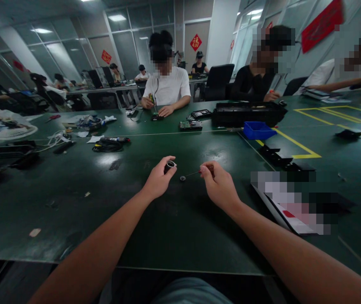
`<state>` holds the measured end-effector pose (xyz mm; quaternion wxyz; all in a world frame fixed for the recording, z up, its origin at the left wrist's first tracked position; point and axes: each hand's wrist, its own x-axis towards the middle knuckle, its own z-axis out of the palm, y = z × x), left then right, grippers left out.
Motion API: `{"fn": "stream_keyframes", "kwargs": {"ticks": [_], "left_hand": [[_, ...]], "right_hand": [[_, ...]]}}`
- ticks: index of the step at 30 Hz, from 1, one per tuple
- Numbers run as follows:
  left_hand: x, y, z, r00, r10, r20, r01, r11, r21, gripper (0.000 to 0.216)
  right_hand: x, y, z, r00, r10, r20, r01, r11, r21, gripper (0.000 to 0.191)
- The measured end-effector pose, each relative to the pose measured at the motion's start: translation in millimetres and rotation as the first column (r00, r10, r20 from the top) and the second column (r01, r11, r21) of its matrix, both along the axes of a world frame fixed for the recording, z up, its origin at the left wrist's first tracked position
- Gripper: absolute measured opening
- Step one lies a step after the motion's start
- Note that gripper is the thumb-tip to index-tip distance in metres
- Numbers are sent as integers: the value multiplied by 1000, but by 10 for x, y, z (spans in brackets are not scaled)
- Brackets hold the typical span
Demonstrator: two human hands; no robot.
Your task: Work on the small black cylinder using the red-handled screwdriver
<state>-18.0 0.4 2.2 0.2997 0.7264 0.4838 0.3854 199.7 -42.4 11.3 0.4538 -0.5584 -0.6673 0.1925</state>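
Note:
My left hand point(159, 179) is wrapped round a short black cylinder point(169, 165) with a pale ring at its open upper end. In my right hand point(218, 184) is a screwdriver point(192, 173), its thin shaft pointing left toward the other hand. Close to the screwdriver's tip, a small round grey part point(183, 178) sits over the green table point(180, 236); I cannot tell whether the tip touches it. Most of the screwdriver's handle is hidden by my fingers.
A booklet point(289, 204) lies right of my right arm. Black brackets point(278, 158), a blue bin point(259, 130) and a long black housing point(249, 114) stand beyond it. Coiled black cable point(108, 145) lies ahead left. A person point(167, 86) works across the table.

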Motion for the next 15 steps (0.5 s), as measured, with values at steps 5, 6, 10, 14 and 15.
{"fn": "stream_keyframes", "kwargs": {"ticks": [5,6,10,14,15], "left_hand": [[23,-66,96,984,12,-177,-7,1000,30,25],[40,-78,104,976,-3,-219,12,999,40,23],[136,-108,57,916,-62,-397,87,995,46,27],[242,-128,-12,800,-13,-600,70,995,73,35],[263,-132,-19,773,-1,-635,70,994,84,33]], "right_hand": [[-3,-5,5,1000,-1,-20,2,1000,7,21],[-5,-6,5,1000,-2,-22,2,1000,6,21],[-10,0,-3,999,-1,-32,1,1000,9,20],[-11,7,-18,1000,-5,-30,5,1000,17,21],[-11,5,-19,1000,-3,-30,3,1000,16,21]]}}
